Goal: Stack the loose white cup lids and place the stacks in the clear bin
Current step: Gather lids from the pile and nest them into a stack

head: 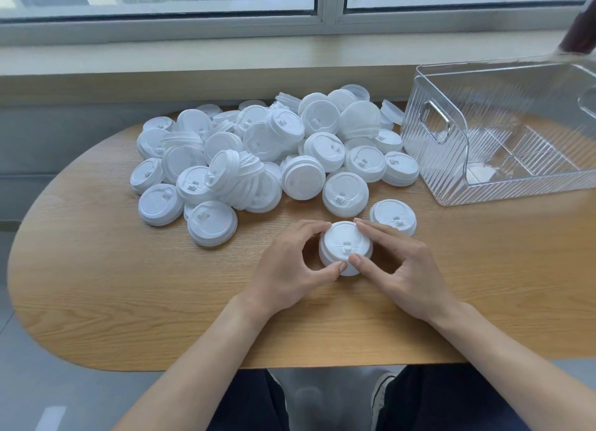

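A short stack of white cup lids (344, 244) stands on the wooden table (129, 285) in front of me. My left hand (290, 263) pinches its left side with fingers at the back and thumb at the front. My right hand (400, 269) pinches the right side the same way. A big heap of loose white lids (251, 153) lies behind, across the table's middle. One single lid (393, 216) sits just right of the stack. The clear ribbed bin (451, 159) stands at the back right, with something white seen through its front wall.
A window sill and wall run behind the table. The table's rounded left end and front edge are close to me. My knees and a shoe show below the front edge. A dark object leans at the top right above the bin.
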Motion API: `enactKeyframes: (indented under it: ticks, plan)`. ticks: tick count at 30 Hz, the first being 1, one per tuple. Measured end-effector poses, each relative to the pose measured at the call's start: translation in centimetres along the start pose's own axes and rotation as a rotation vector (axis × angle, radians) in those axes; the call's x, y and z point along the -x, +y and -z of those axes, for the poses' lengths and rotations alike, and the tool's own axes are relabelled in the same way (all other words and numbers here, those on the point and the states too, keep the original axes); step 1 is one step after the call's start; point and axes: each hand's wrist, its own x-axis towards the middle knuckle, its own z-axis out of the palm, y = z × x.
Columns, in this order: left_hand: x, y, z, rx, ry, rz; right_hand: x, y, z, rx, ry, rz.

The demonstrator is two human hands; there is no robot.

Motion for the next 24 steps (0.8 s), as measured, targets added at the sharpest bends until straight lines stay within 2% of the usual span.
enactKeyframes:
  ticks: [13,17,21,24]
  plan:
    - [0.3,0.1,-0.1,-0.039,0.006,-0.006,0.2,-0.2,0.2,-0.005,-0.027,-0.033]
    - [0.4,0.3,-0.1,-0.022,0.015,-0.001,0.4,-0.1,0.3,0.074,0.068,0.053]
    - [0.5,0.4,0.2,0.084,0.122,0.041,-0.6,1.2,2.5,0.147,0.256,0.032]
    - [0.2,0.2,0.5,0.108,0.190,0.073,-1.6,2.7,4.4,0.279,0.161,-0.083]
